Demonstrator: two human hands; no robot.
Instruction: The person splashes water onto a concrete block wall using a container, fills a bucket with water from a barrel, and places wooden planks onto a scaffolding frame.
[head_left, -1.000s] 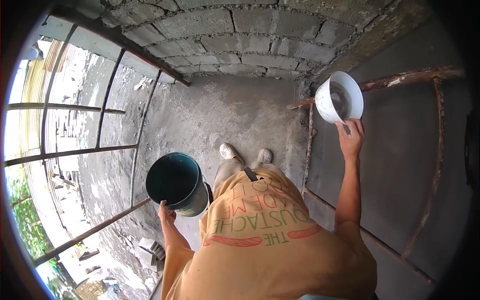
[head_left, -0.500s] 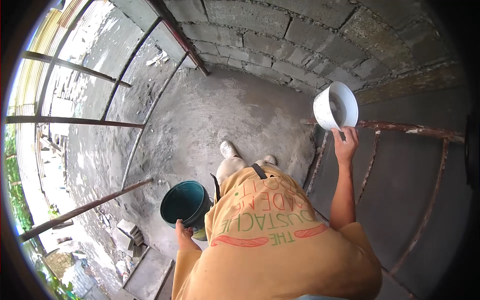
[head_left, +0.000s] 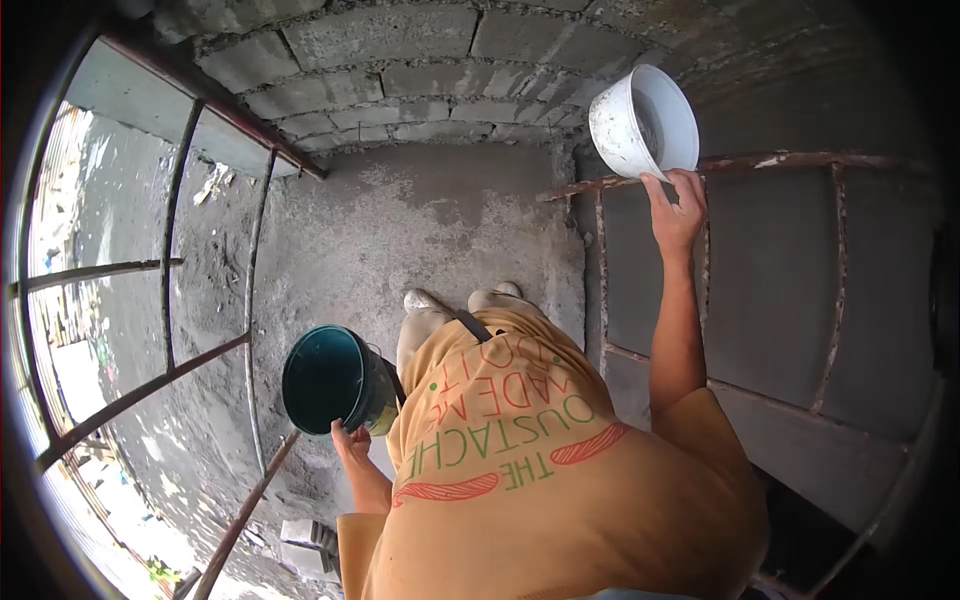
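You are standing on the floor [head_left: 420, 225], facing the wall [head_left: 390, 45]; you are holding the bucket [head_left: 328, 380] at your left and the tub [head_left: 625, 128] forward right, with bars [head_left: 770, 161] flanking both sides.

I am holding my right arm [head_left: 678, 310] well out ahead and to my side, the forearm running nearly straight, and my right hand [head_left: 678, 212] is pinching, thumb [head_left: 654, 188] set apart from the fingers [head_left: 690, 184]. My left arm [head_left: 370, 488] is sitting nearer my body, showing mostly forearm, while my left hand [head_left: 352, 443] is gripping too.
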